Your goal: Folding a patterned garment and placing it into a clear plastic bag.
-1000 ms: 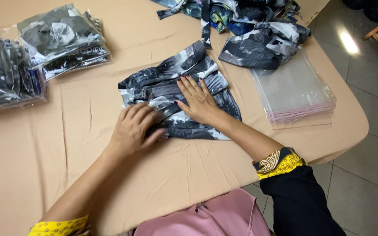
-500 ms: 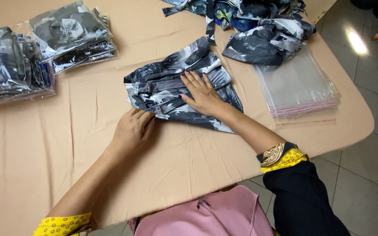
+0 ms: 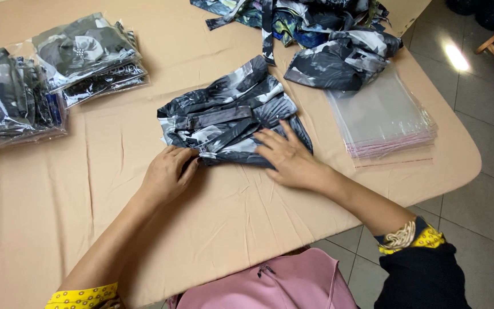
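The left hand [image 3: 167, 171] gripped the near edge of the folded garment [image 3: 230, 120]. The right hand [image 3: 290, 157] lay flat and open on it, clear bags [image 3: 381, 117] beyond on the tabletop [image 3: 58, 189].

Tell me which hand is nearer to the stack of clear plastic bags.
Right. The right hand rests on the folded garment's near edge, just beside the stack of clear plastic bags. The left hand is at the garment's opposite corner, farther away.

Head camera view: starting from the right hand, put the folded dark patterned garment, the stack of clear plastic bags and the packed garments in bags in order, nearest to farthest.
1. Folded dark patterned garment, under the right hand fingertips, centre.
2. Stack of clear plastic bags, on the right of the table.
3. Packed garments in bags, far left of the table.
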